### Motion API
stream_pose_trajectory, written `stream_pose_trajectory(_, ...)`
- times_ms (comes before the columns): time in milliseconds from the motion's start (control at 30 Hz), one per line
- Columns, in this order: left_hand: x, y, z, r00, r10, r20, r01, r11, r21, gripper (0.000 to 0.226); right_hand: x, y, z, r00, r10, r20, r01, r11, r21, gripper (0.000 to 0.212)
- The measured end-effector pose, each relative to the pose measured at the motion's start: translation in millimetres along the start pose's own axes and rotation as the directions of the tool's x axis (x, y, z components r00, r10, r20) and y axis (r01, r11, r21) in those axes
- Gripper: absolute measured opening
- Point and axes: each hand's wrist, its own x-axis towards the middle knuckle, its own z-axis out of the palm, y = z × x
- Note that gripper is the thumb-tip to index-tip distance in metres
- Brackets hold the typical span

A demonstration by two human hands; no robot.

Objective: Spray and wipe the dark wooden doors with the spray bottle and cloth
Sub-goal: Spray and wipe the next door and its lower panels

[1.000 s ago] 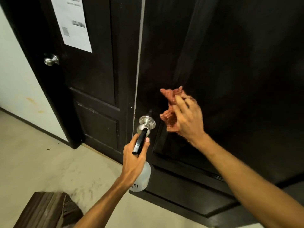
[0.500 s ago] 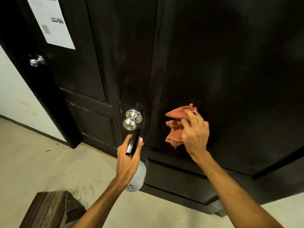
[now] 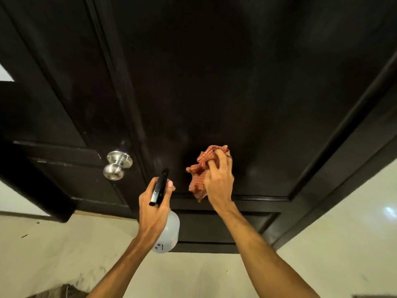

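- Dark wooden door (image 3: 236,72): fills most of the view. Its large recessed panel lies to the right of the door knob (image 3: 117,165), and a moulding strip runs between knob and panel.
- Floor (image 3: 53,250): pale, below the knob, meeting the door's bottom edge.
- Wall (image 3: 354,222): pale, far right of the knob, beyond the door frame.
- Right hand (image 3: 219,181): well right of the knob and at about its height. Fingers are curled into the cloth and hold it bunched against the lower part of the panel, just above the panel's bottom moulding.
- Left hand (image 3: 153,208): right of and below the knob, clenched round the neck of the spray bottle. The thumb tip shows beside the black head.
- Spray bottle (image 3: 170,231): translucent body hangs beneath the left hand; the black spray head rises above the fingers and points at the door, close to its surface. Whether it touches cannot be told.
- Cloth (image 3: 198,168): orange checked, crumpled, right of the knob. It lies under and left of the right hand's fingers, with loose folds sticking out towards the bottle head, near it but apart.
- Door knob: round, brushed metal, untouched by either hand.
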Motion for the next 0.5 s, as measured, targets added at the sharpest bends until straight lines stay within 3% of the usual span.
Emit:
stream_pose_trajectory(67,-2,2,13,1.0,0.003,0.021,-0.003,1.0,-0.003,0.015,-1,27,-18,0.954,0.199,-0.222,-0.202,0.979,0.012,0.03)
stream_pose_trajectory(133,-3,3,27,0.999,0.003,0.044,-0.003,1.0,-0.002,0.013,-10,42,-15,0.897,0.374,-0.237,-0.366,0.927,0.076,0.037)
stream_pose_trajectory(200,-5,5,39,0.998,0.013,0.054,-0.014,1.0,0.007,0.009,-24,41,2,0.931,0.361,-0.047,-0.359,0.932,0.048,0.039)
stream_pose_trajectory(267,-8,8,54,0.997,0.025,0.077,-0.027,0.999,0.027,0.005,-38,40,10,0.956,0.192,0.223,-0.196,0.981,-0.004,0.044)
stream_pose_trajectory(333,-11,11,71,0.994,0.035,0.107,-0.038,0.999,0.023,0.005,-44,58,1,0.953,0.125,0.277,-0.141,0.989,0.04,0.044)
stream_pose_trajectory(400,-12,15,87,0.99,0.048,0.135,-0.051,0.999,0.019,0.007,-36,82,-22,0.957,0.277,0.085,-0.287,0.947,0.143,0.044)
stream_pose_trajectory(500,-16,20,111,0.984,0.045,0.173,-0.045,0.999,-0.004,0.008,-18,123,-59,0.79,0.532,-0.305,-0.453,0.841,0.295,0.039)
